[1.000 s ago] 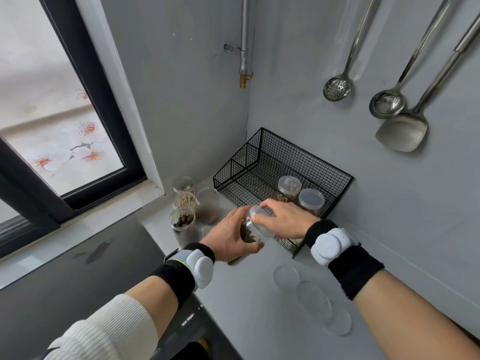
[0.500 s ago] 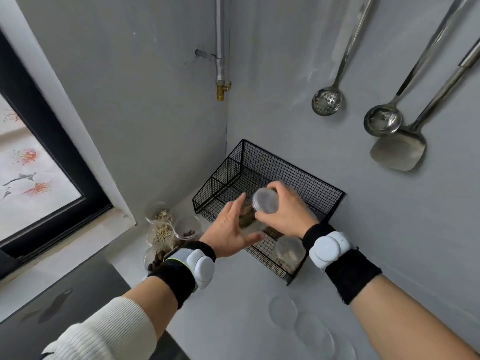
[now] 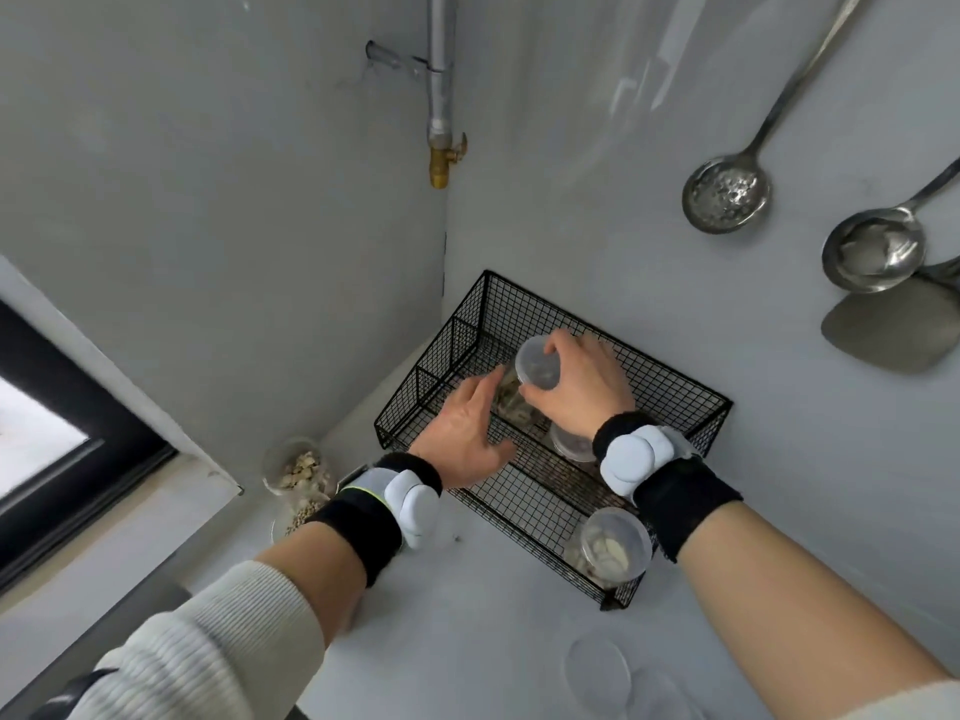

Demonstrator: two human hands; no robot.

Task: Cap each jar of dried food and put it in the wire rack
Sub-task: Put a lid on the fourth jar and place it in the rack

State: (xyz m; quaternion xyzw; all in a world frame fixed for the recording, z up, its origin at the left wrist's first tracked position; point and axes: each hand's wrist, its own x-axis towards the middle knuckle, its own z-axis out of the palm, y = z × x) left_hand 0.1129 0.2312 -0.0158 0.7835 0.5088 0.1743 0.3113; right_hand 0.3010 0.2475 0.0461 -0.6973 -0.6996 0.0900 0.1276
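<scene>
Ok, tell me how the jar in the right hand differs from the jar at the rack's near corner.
The held jar is gripped by the right hand above the wire rack; the corner jar stands inside it, untouched. The held jar shows darker contents through its side; the corner jar shows pale pieces under its lid. Both are clear and capped.

Five jars point(image 3: 537, 366), two lids point(image 3: 597, 672), one rack point(image 3: 675, 387)

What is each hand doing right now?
Left hand: open, fingers spread beside the capped jar.
Right hand: closed on the capped jar, over the wire rack.
</scene>
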